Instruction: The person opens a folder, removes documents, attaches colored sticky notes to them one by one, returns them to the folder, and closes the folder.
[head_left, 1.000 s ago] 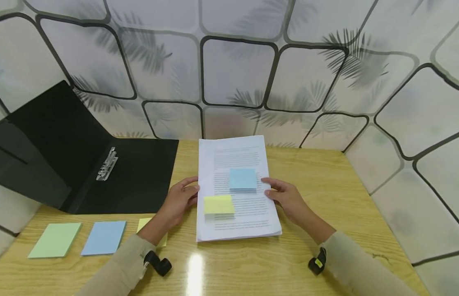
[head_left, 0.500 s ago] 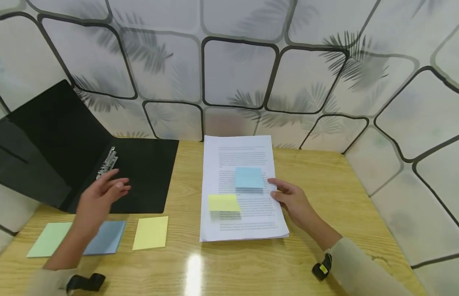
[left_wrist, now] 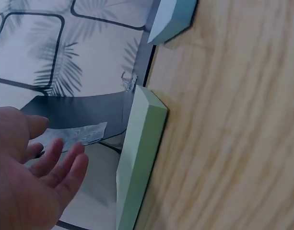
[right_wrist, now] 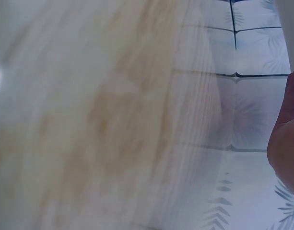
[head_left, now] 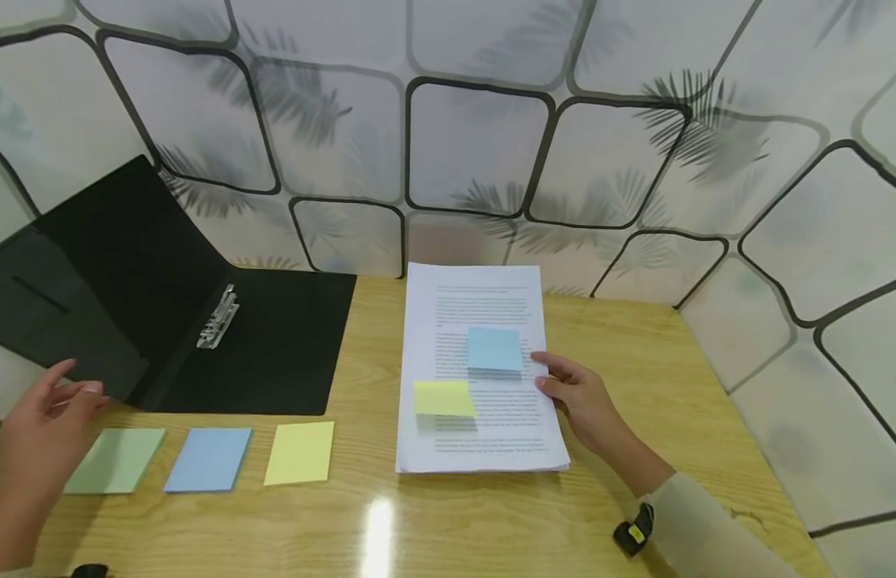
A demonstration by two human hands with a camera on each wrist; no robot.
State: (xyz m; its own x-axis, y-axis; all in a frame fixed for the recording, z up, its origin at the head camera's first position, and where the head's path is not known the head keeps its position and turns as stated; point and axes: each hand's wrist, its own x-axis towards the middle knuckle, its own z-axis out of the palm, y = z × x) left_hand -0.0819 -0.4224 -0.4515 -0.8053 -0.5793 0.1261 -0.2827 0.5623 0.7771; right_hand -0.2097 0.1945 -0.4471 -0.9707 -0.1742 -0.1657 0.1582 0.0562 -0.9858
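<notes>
My right hand grips the right edge of a stack of printed sheets, thumb and forefinger at the paper's margin. A light blue sticky note and a yellow sticky note are on the top page. My left hand hovers at far left, holding nothing, its fingers loosely bent. It is near the raised cover of an open black binder and above a green sticky-note pad. In the left wrist view the green pad appears beside that hand. The right wrist view shows only part of the right hand.
A blue sticky-note pad and a yellow one lie in a row with the green pad on the wooden table. A metal clip sits at the binder's spine. A patterned wall borders the table's back and right.
My left hand has let go of the paper stack's left edge and moved far left, past the yellow and blue pads. The right hand stays on the stack, which has shifted slightly right in view.
</notes>
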